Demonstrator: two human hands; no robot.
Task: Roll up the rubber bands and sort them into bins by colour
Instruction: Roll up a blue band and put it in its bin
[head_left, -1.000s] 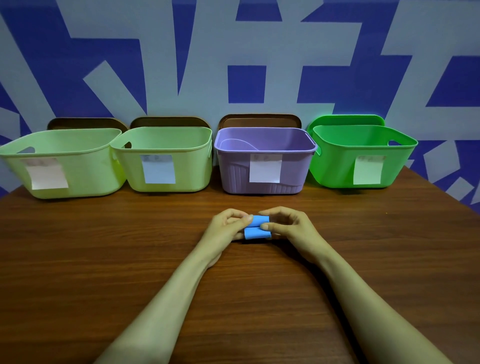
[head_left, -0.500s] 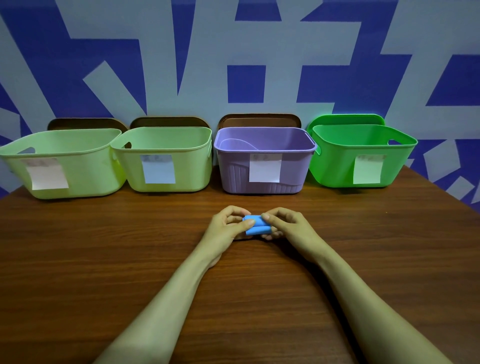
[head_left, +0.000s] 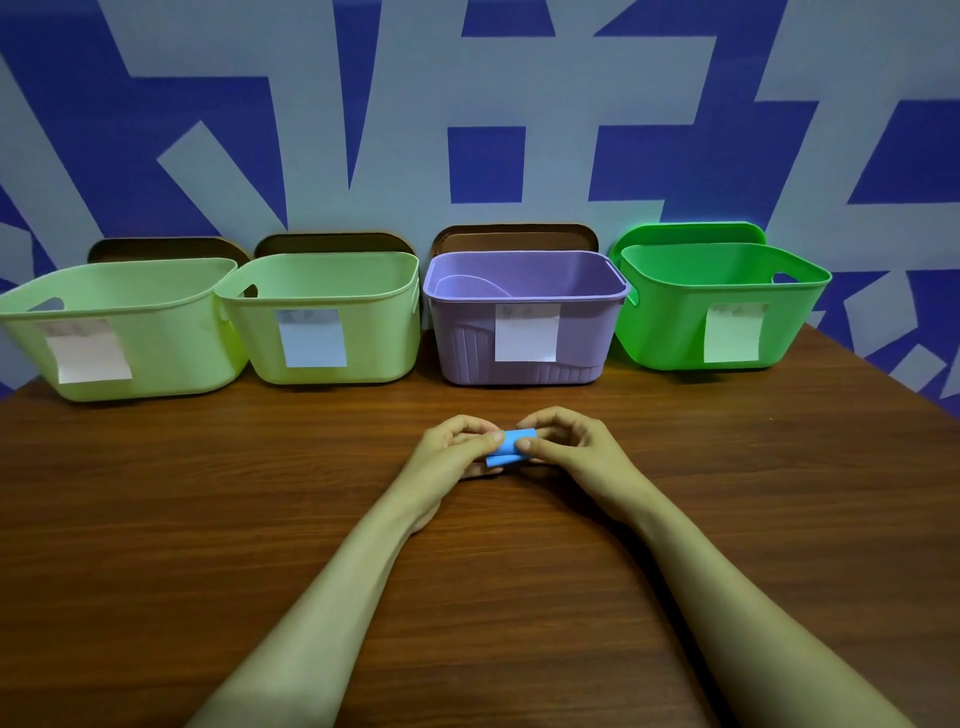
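A blue rubber band (head_left: 511, 446), folded into a small flat roll, sits just above the wooden table (head_left: 208, 519) at its middle. My left hand (head_left: 452, 457) pinches its left end with thumb and curled fingers. My right hand (head_left: 576, 452) pinches its right end the same way. Most of the band is hidden between my fingers. Along the back stand a row of bins: a pale green bin (head_left: 156, 332) at far left, a second pale green bin (head_left: 374, 332), a purple bin (head_left: 587, 332) and a bright green bin (head_left: 670, 322), each with a paper label.
Brown lids lean against the wall behind three bins, and a green lid (head_left: 685, 234) behind the bright green one. The blue and grey patterned wall (head_left: 483, 104) closes off the back. The table's right edge slants in near the bright green bin.
The band has been turned and rolled between my fingers; it now shows a flatter, slightly tilted blue face. Both hands have stayed in place at the table's middle.
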